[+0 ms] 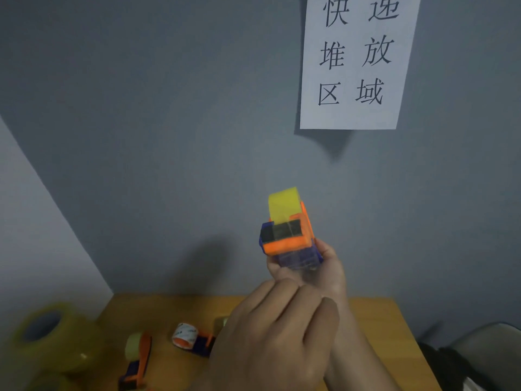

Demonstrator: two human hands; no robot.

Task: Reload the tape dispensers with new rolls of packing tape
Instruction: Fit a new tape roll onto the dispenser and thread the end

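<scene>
My right hand [324, 266] holds an orange and blue tape dispenser [290, 235] up in front of the grey wall, gripping its lower part. A yellow roll of packing tape [283, 206] sits in it. A clear strip of tape [300, 259] hangs below the orange front edge. My left hand [270, 334] is just under the dispenser with its back to me. Its fingers are curled up at the strip's lower end and hide the fingertips. On the table lie a second dispenser [138, 359] with a pale roll and a third dispenser [197, 344] with a nearly bare white core [184, 335].
A stack of big yellowish tape rolls [45, 337] sits blurred at the lower left. The wooden table [169, 309] stands against the wall in a corner. A white paper sign [355, 60] hangs on the wall. A dark chair [485, 351] stands at the right.
</scene>
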